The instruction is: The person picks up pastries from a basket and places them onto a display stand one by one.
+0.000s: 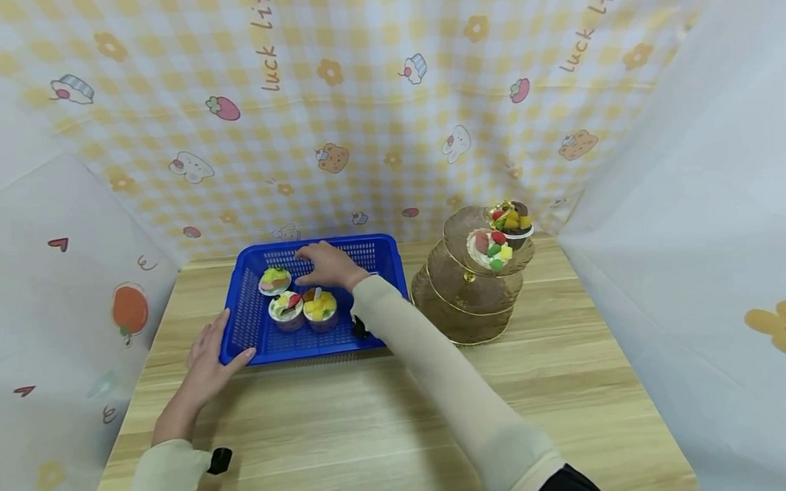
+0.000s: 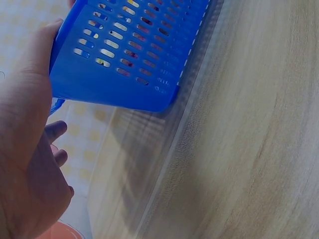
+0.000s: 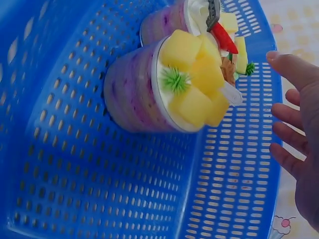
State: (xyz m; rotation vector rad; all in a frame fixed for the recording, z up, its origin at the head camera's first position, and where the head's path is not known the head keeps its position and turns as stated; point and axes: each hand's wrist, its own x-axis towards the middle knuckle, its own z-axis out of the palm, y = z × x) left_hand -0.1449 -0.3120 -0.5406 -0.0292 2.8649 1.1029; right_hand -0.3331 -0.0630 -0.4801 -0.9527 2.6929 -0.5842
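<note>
A blue plastic basket (image 1: 344, 340) with slotted walls holds several toy dessert cups. One cup is topped with yellow cubes (image 1: 320, 306), another with red and yellow pieces (image 1: 286, 307), and a third with a yellow-green topping (image 1: 275, 280). My left hand (image 1: 207, 357) grips the basket's front left corner, its thumb against the front rim and fingers along the left side. Over the back of the basket reaches my right hand (image 1: 331, 266), fingers spread and holding nothing; in the right wrist view this hand (image 3: 299, 119) is apart from the cups.
Right of the basket stands a tiered brown cake stand (image 1: 469, 293) with gold rims. On its top tier sit a fruit-topped cup (image 1: 489, 249) and a dark chocolate-coloured cup (image 1: 514, 223). A patterned curtain (image 1: 363, 131) hangs behind the wooden table (image 1: 322, 436).
</note>
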